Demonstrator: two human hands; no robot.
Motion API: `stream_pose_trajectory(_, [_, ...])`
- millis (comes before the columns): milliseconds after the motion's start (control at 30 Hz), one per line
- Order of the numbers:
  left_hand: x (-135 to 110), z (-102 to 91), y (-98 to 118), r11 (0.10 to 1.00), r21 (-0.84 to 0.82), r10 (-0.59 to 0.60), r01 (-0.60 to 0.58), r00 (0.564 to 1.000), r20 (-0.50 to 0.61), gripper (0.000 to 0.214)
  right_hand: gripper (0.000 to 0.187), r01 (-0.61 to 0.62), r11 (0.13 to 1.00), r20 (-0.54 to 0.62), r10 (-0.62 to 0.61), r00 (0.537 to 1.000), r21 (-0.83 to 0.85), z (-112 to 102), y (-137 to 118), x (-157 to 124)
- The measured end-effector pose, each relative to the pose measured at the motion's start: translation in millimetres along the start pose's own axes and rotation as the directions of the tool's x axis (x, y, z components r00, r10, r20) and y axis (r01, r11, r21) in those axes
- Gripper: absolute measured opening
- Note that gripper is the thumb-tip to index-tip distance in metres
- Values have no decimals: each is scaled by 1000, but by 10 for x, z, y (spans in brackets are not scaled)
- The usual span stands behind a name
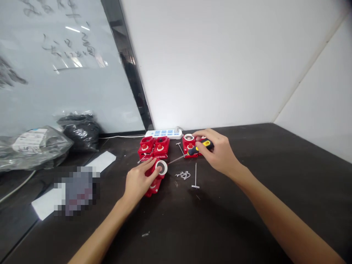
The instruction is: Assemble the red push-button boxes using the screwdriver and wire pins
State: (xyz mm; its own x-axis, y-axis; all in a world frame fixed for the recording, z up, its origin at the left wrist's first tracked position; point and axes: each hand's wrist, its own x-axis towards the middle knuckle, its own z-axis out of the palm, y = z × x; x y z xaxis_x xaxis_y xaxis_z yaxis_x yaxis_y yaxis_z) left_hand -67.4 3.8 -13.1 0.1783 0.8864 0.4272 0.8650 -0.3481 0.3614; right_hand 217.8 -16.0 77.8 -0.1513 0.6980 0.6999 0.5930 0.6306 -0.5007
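My left hand (139,179) is closed around a red block (154,179) with a white ring and dark round centre on top, pressing it against the dark table (220,220). My right hand (217,150) grips a screwdriver (199,147) with a black and yellow handle; its thin shaft points left toward the held block. Two more red blocks (154,146) stand side by side behind, and another red block with a white ring (189,143) sits under my right hand's fingers.
A white power strip (164,134) lies against the wall. A long metal pin (195,176) and small wire pieces (183,175) lie near the blocks. Plastic bags (35,146) and white paper (101,161) occupy the left. A whiteboard (55,66) stands behind.
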Motion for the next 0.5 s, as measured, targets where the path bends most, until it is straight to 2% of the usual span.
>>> stream_pose_trajectory(67, [-2,7,3,1000,-5,0,0,1000,-10,49,33,6,1000,71,-8,997,26,-32,-19,-5])
stream_pose_trajectory(133, [-4,17,-1,1000,-8,-7,7,1000,-18,49,28,-38,999,89,36,995,24,-50,-32,-9])
stream_pose_trajectory(233, [-3,30,-24,1000,-24,-8,7,999,-31,48,17,-96,995,22,96,995,11,-38,-16,-16])
stream_pose_trajectory(367, [1,40,-75,997,-73,11,-14,999,-38,46,25,-90,994,-5,90,996,63,-15,50,-35])
stream_pose_trajectory(500, [2,45,-102,995,-96,3,-7,999,-42,44,25,-133,988,-23,136,990,81,-46,96,-49])
